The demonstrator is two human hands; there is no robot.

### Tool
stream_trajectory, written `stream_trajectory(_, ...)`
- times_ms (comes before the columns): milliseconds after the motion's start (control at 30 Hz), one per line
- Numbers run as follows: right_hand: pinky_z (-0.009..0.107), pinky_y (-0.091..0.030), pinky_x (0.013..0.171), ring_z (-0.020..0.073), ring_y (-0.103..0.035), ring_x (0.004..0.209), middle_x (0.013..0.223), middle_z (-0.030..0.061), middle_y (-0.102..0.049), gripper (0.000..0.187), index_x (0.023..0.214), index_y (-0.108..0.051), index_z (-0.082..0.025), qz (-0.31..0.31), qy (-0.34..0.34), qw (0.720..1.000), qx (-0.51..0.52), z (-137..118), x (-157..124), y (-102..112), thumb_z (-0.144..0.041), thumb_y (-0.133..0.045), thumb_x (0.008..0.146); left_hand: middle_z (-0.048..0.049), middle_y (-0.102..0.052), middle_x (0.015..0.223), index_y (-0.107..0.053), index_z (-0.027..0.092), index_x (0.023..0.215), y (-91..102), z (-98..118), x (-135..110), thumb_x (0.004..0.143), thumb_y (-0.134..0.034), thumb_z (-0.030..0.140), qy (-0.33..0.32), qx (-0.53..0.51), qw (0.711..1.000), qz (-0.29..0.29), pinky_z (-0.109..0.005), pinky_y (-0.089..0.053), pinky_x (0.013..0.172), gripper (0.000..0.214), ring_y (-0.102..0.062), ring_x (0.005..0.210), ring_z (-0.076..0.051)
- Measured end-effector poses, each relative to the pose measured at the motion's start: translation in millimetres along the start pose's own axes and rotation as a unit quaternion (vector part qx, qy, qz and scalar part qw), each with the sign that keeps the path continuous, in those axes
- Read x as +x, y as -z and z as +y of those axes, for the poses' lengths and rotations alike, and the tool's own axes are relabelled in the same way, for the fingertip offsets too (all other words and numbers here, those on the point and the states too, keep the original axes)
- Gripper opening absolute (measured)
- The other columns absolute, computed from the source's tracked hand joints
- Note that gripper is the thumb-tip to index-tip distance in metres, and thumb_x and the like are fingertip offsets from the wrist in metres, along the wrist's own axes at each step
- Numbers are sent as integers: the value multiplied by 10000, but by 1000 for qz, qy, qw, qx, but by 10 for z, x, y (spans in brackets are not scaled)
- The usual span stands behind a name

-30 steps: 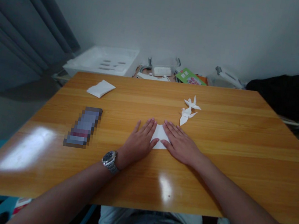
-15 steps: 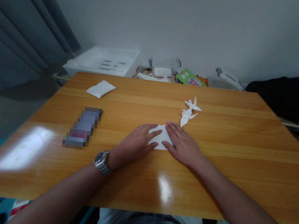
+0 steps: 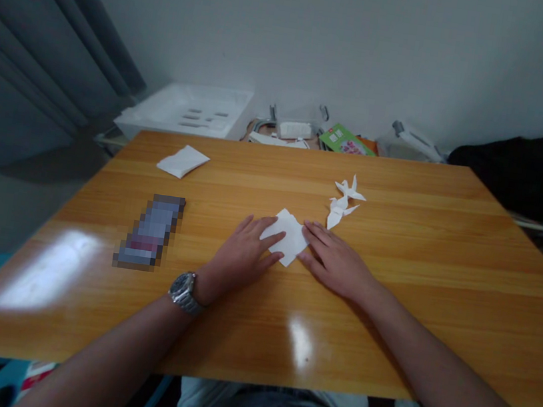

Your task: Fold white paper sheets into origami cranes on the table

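Note:
A small white sheet of paper lies on the wooden table between my hands, turned like a diamond. My left hand rests on its left side with the fingers apart, some of them over the paper. At the right edge, my right hand lies nearly flat, its fingertips touching the paper. Just beyond my right hand sit two folded white paper cranes, a nearer one and a farther one, close together.
A blurred-out phone lies to the left on the table. Behind it is a stack of white paper. Past the far edge stand a white foam tray and a green booklet. Dark cloth is at the right.
The paper has turned from lying square to a diamond position, showing more of its surface. My left hand has shifted slightly left; the right hand has moved off the paper towards its edge.

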State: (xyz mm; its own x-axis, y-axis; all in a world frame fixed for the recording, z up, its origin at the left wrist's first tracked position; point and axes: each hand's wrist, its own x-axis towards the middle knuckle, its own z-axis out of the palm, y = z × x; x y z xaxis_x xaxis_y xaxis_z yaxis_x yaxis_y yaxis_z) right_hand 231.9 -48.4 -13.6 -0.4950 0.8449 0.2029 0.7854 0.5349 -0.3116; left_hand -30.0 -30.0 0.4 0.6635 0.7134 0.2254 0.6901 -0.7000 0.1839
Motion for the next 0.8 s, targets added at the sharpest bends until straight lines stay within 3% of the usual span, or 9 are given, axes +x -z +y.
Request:
stream_trajectory(133, 533, -415, 1192, 323, -475, 1445, 1559, 180, -491, 494, 1410, -606, -129, -10, 33, 999, 12, -15, -7, 98, -429, -484, 1037, -185, -526, 1495, -581, 190, 1440, 6, -21, -12, 987, -568, 527, 23, 0, 1000, -1, -564, -330, 1216, 566, -519, 1373, -327)
stream_trajectory(300, 512, -470, 1148, 304, -547, 1385, 1501, 166, -565, 369, 1285, -687, -151, 0, 51, 999, 17, 13, -16, 141, -363, -537, 1022, -186, -444, 1576, -504, 174, 1503, -7, -60, -16, 919, -644, 597, -7, -35, 999, -34, -558, -290, 1249, 734, -445, 1450, -338)
stream_trajectory(567, 493, -467, 1157, 271, -546, 1391, 1518, 127, -557, 365, 1329, -653, -211, -17, 76, 995, 54, 74, -32, 67, -317, -619, 982, -163, -501, 1542, -579, 182, 1430, -38, -57, 0, 964, -637, 405, -32, -76, 996, -25, -517, -346, 1238, 520, -481, 1436, -294)
stream_trajectory(800, 510, -491, 1125, 307, -564, 1370, 1515, 145, -556, 428, 1321, -664, -214, -31, 69, 995, 66, 51, -47, 105, -393, -696, 934, -158, -545, 1506, -622, 178, 1370, -44, -83, 15, 1008, -576, 388, -37, -98, 994, -12, -507, -409, 1198, 421, -514, 1411, -287)
